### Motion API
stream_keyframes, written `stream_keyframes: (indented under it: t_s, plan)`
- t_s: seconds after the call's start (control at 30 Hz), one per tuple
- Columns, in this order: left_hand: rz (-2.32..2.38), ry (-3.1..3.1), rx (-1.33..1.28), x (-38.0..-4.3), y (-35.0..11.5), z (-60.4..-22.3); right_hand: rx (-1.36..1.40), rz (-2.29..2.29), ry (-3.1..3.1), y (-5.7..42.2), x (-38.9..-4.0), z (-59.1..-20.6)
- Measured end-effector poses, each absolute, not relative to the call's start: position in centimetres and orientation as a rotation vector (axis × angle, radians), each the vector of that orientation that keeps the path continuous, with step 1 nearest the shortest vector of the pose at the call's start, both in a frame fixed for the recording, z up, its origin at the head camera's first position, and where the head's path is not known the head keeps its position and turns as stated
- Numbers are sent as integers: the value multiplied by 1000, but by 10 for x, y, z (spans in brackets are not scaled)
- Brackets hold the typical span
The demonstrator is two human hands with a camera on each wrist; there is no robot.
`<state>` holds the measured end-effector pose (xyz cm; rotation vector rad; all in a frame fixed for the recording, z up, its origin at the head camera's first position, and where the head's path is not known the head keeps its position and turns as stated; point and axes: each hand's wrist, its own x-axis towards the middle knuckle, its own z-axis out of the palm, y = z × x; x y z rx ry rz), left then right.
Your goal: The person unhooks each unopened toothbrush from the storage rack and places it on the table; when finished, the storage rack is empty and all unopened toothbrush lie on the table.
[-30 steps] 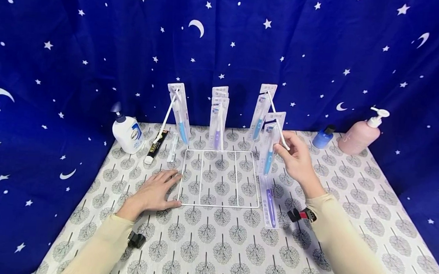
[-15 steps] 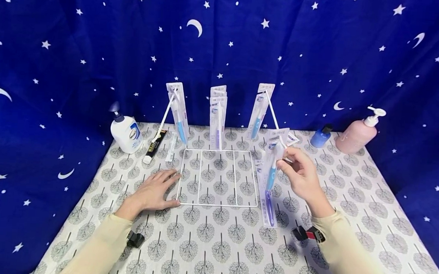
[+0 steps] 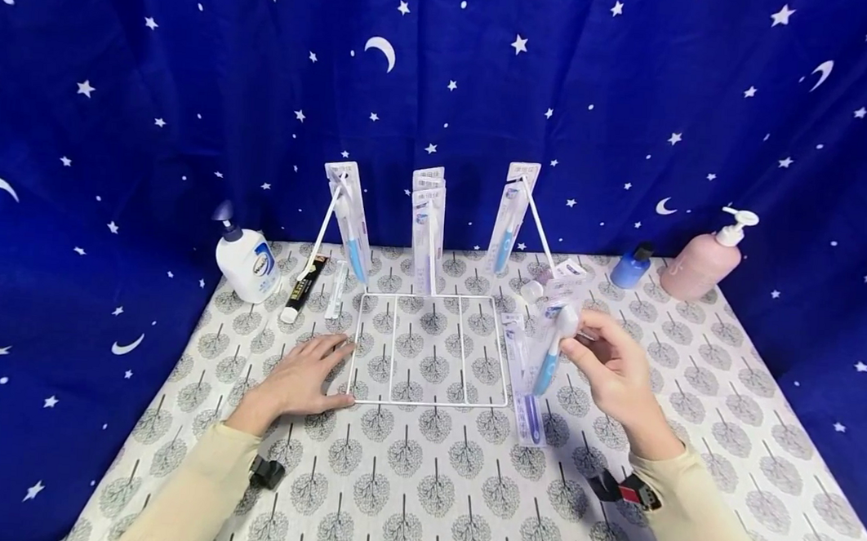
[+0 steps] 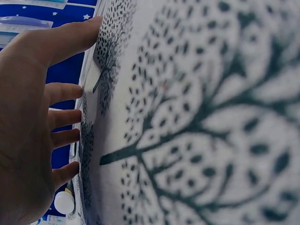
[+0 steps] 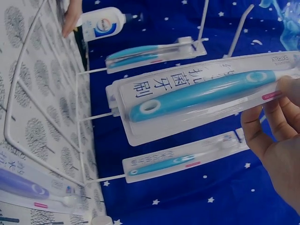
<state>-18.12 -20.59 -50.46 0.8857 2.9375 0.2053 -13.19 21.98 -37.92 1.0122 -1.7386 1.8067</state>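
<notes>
My right hand pinches a packaged toothbrush with a blue handle, off the end of the rack's right prong. In the right wrist view the toothbrush pack tilts across, with thumb and fingers at its head end. My left hand lies spread, fingertips and thumb at the left side of the white wire rack's base. Packaged toothbrushes hang on the left prong, middle prong and right prong. Below the held pack lies a purple packaged toothbrush, partly covered by it.
Behind the left hand are a black toothpaste tube, a slim clear pack and a white pump bottle. Farther right stand a blue bottle and a pink pump bottle. A starry blue curtain hangs behind the table.
The blue toothbrush pack has come off the right prong's front end in my right hand and moved down, toward me and slightly right. My left hand has stayed in place.
</notes>
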Motion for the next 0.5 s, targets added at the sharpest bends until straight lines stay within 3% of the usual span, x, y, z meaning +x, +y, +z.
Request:
stream_keyframes:
  t_s: [0.23,0.5]
  plan:
    - [196,2930,889,-182,-205,-503,993,1859,-1608,232,-124,-377]
    - [210,2936,896,-181,-206,-502,770,1959,-1704,255,-134,-395]
